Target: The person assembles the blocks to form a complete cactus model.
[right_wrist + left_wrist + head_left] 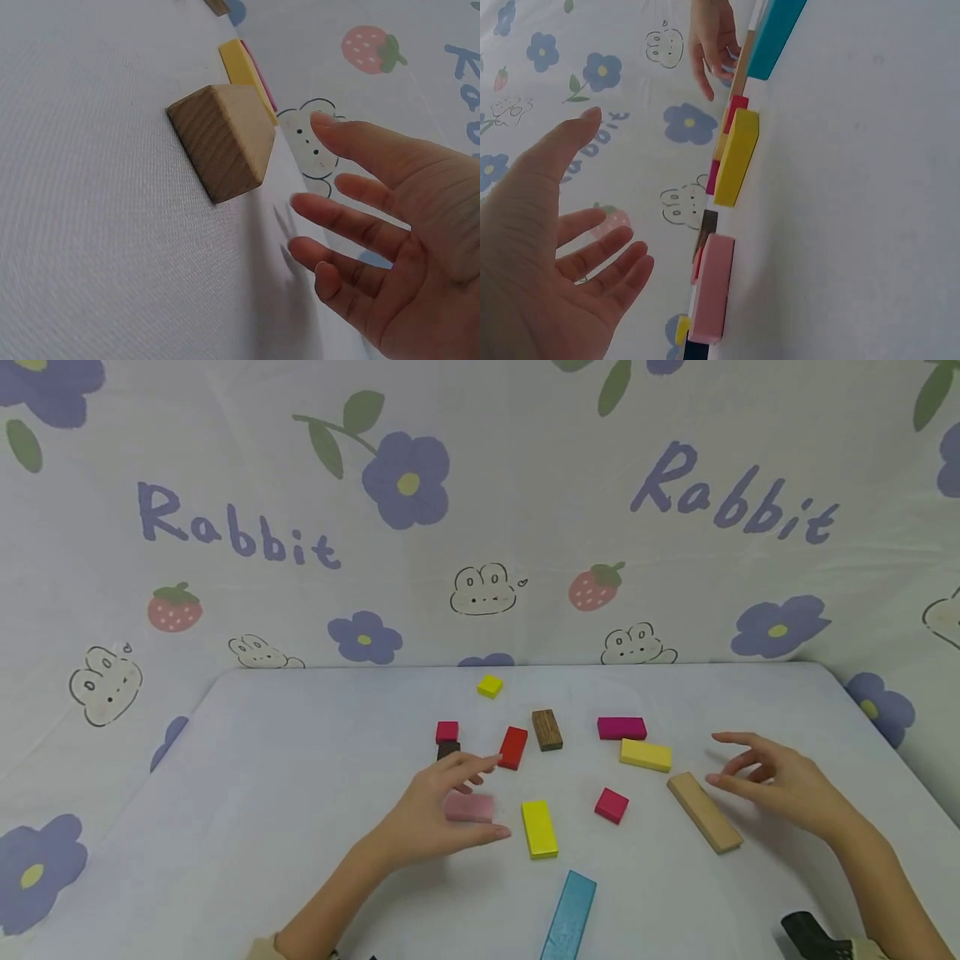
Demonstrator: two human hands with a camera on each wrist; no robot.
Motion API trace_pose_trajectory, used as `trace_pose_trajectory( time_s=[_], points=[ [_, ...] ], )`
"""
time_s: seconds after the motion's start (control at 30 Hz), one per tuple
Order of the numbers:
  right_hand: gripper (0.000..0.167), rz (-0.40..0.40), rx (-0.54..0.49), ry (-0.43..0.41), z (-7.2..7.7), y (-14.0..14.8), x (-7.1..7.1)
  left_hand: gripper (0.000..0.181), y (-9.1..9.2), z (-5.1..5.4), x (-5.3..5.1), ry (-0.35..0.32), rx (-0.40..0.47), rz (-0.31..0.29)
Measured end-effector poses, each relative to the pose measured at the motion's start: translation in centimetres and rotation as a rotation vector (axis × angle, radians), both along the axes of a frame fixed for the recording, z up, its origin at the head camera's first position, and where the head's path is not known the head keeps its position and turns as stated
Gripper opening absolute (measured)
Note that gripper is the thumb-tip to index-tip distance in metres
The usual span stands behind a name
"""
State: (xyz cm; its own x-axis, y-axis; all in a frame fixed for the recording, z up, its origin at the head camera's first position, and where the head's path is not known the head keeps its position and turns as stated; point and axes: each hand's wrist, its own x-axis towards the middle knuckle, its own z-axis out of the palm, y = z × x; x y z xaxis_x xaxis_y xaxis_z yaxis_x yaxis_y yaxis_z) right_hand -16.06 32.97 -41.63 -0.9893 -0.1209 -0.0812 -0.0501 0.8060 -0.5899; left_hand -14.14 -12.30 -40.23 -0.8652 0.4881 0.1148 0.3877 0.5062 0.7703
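Note:
My left hand (438,814) hovers over a pink block (471,807), thumb and fingers spread and holding nothing. Just beyond it lie a dark block (447,748), partly covered by the hand, and a red block (513,748). To its right is a bright yellow block (540,829). My right hand (787,785) is held in the air, fingers loosely bent, with nothing in them. Nearest to it lies a long plain wooden block (704,812), whose end grain faces the right wrist view. The left wrist view shows the pink block (714,289) apart from the left hand (570,247).
Farther back lie a small yellow block (490,686), a small red block (447,732), a brown block (547,729), a magenta block (621,727) and a pale yellow block (645,755). A crimson block (612,806) sits mid-table. A blue block (568,917) is near the front.

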Motion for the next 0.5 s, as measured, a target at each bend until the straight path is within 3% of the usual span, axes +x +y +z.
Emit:
trace_pose_trajectory(
  time_s=[0.3,0.5],
  points=[
    [0.062,0.042,-0.147,-0.066,0.0,-0.3,0.1,0.071,2.0,-0.8,1.3,-0.209,0.116,-0.169],
    [0.063,0.065,-0.203,-0.114,-0.3,-0.3,0.1,0.069,2.8,-1.8,2.0,-0.343,0.162,-0.245]
  ],
)
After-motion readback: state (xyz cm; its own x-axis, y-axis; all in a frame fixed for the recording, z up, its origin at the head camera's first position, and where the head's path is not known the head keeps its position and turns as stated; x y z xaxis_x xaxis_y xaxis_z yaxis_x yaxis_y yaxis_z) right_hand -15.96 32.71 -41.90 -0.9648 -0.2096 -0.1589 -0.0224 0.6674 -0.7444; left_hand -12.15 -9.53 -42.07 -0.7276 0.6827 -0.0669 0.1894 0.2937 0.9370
